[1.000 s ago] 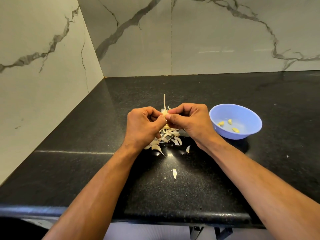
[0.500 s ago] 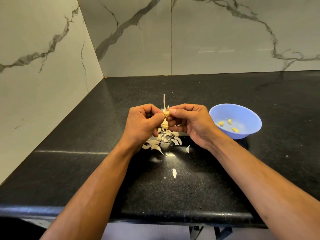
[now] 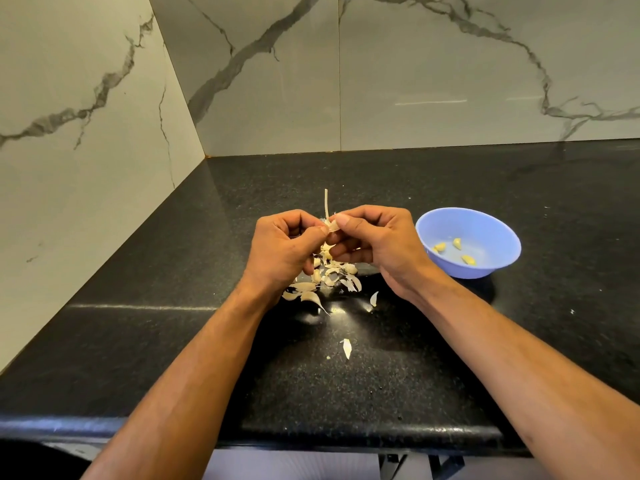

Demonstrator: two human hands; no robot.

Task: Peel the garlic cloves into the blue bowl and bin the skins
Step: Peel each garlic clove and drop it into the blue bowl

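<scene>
my left hand (image 3: 287, 249) and right hand (image 3: 372, 239) met, both pinching one garlic clove (image 3: 333, 226); best to tear skin gently, over the skins (image 3: 325, 278).

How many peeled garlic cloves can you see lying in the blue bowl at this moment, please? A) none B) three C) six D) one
B: three yellowish peeled cloves lie apart on the floor of the blue bowl, while both hands work on another clove to the left of it.
</scene>
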